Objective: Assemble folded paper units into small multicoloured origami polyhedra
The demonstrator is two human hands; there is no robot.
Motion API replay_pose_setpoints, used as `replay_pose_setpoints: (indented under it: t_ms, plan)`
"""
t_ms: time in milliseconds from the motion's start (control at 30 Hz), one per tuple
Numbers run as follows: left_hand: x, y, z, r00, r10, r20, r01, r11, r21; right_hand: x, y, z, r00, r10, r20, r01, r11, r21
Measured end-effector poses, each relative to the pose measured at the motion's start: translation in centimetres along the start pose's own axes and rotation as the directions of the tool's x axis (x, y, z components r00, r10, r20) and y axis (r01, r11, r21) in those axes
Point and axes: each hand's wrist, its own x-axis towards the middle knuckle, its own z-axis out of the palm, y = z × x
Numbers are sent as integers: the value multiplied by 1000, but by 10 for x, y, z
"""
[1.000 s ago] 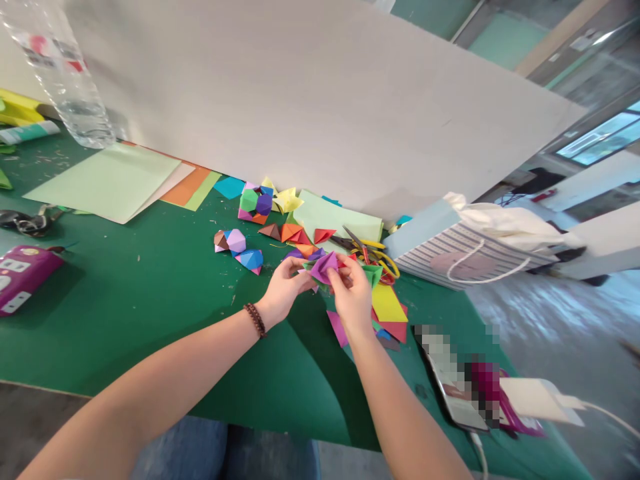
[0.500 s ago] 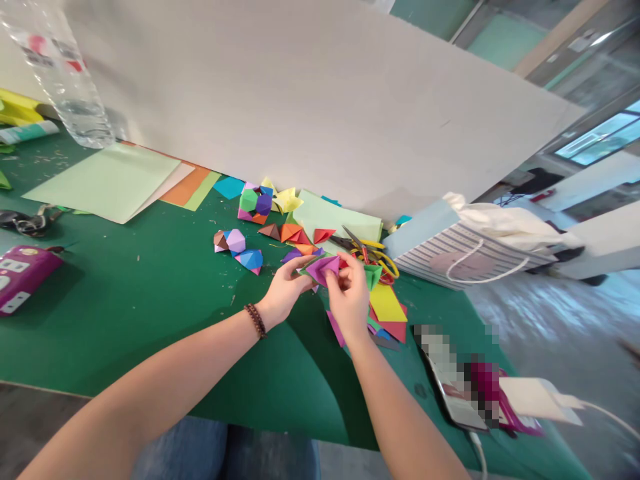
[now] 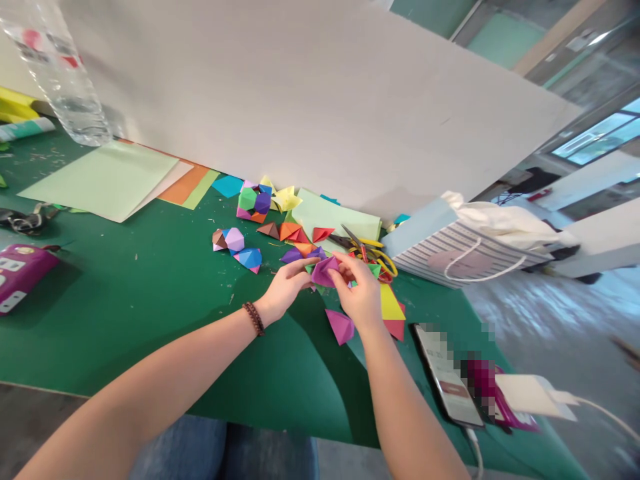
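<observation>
Both hands meet over the green table mat (image 3: 150,293) and pinch a small folded purple paper piece (image 3: 325,271). My left hand (image 3: 286,287), with a bead bracelet at the wrist, grips its left side. My right hand (image 3: 360,293) grips its right side with closed fingers. A second purple folded piece (image 3: 340,325) lies on the mat just below my right hand. Yellow and red paper squares (image 3: 393,313) lie to its right. Scissors with yellow handles (image 3: 367,248) lie just beyond the hands.
Finished multicoloured paper balls (image 3: 254,200) and loose folded units (image 3: 290,232) lie behind the hands. Paper sheets (image 3: 110,179) and a plastic bottle (image 3: 60,73) stand at back left. A striped gift bag (image 3: 465,250) lies right, a phone (image 3: 447,380) near the front, a purple power strip (image 3: 20,273) left.
The hands turned the purple piece and dropped slightly toward the mat. My right hand shifted right, uncovering the second purple piece on the mat.
</observation>
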Motion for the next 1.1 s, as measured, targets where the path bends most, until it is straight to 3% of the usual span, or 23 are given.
replay_pose_setpoints:
  t_ms: [100, 267, 567, 733, 933, 1100]
  plan:
    - [1, 0, -1, 1000, -7, 11, 7, 1000, 2, 0, -1, -1, 998, -29, 64, 30, 1000, -8]
    - [1, -4, -3, 997, 76, 25, -80, 963, 259, -2, -3, 3, 997, -65, 52, 70, 992, -101]
    - [0, -6, -3, 989, 148, -2, -129, 868, 479, -3, -12, 5, 991, -93, 99, 111, 976, -190]
    - [-2, -4, -2, 980, 199, -20, -166, 866, 471, -4, -17, 7, 992, -105, 71, 116, 979, -166]
    - [1, -9, -5, 985, 173, 15, -163, 887, 431, -6, -25, 7, 985, -161, 66, 170, 969, -181]
    - [-1, -2, -2, 981, 192, 20, -176, 848, 500, -6, -24, 5, 979, -189, 78, 202, 952, -229]
